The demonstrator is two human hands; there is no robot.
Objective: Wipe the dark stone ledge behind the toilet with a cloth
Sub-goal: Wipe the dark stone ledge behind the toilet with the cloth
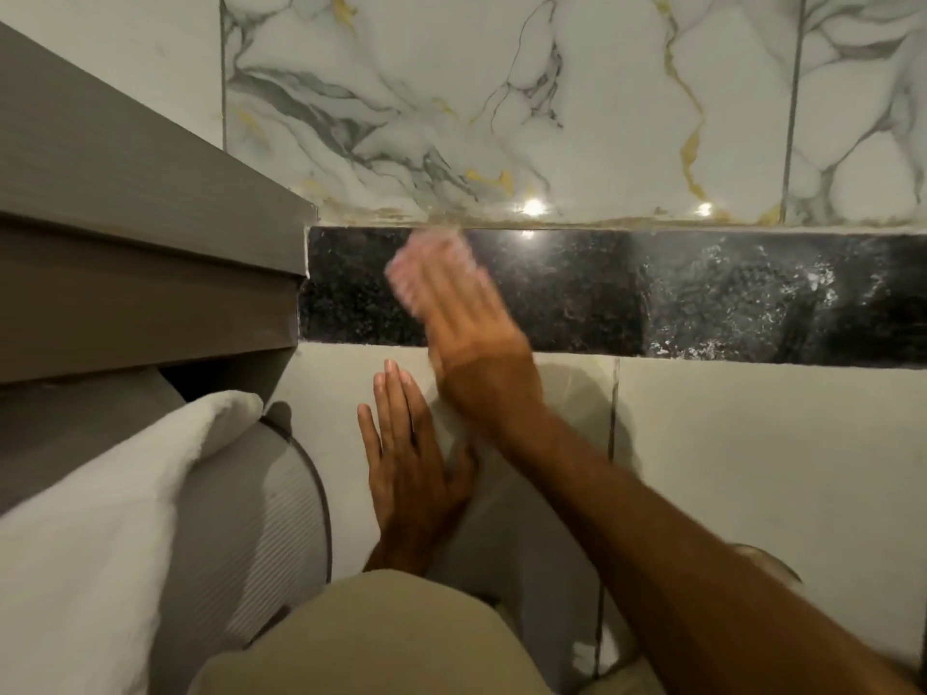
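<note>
Half the ledge [702,293] rightward open

Dark stone ledge [702,298]: open run toward 3 o'clock; grey cabinet [150,273] blocks its 9 o'clock end.

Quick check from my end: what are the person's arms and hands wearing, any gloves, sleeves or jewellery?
Nothing visible. The right hand and forearm are bare, with no glove, sleeve or watch, though motion blurs the fingers. The left hand is also bare, with no rings showing.

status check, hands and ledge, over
Right hand on pink cloth, blurred, on dark ledge. Left hand flat on tile below. White smears at ledge's right. Nothing blocking.
</note>
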